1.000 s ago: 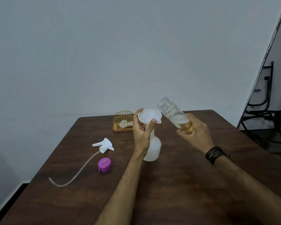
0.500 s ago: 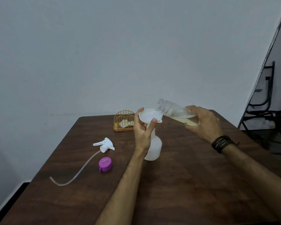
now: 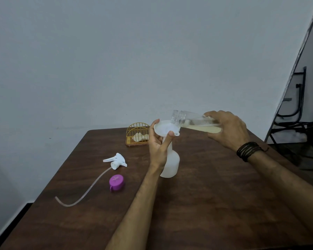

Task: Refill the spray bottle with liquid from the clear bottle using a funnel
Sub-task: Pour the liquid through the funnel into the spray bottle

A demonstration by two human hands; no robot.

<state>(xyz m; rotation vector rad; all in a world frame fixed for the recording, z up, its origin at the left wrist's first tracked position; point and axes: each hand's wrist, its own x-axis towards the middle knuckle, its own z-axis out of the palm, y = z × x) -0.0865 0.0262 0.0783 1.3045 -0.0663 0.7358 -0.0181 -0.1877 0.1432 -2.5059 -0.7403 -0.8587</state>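
Pouring is the step in hand: the right hand, in the right centre of the frame, grips the clear bottle by its base end and holds it nearly level, its open mouth just above the rim of the funnel. Pale yellowish liquid lies along the bottle's lower side, reaching toward the neck; whether any is crossing the lip yet, I cannot tell. The left hand, at centre frame, pinches the funnel's rim between thumb and fingers, keeping it seated in the neck of the white spray bottle, which stands upright on the dark wooden table

By my judgement the next move calls for a slow further tilt of the bottle, mouth kept over the funnel's bowl, and a firm hold from the left hand so the light spray bottle does not tip

Counted: 1 clear bottle, 1 funnel, 1 spray bottle, 2 hands. Left of centre lies 1 white trigger head with 1 clear dip tube curving toward the lower left, and just below it 1 purple cap. Behind the funnel, toward the wall, stands 1 small gold wire holder with something pale inside. On the right wrist sits 1 dark corded wristband. At the right edge, 1 black metal frame, perhaps a chair
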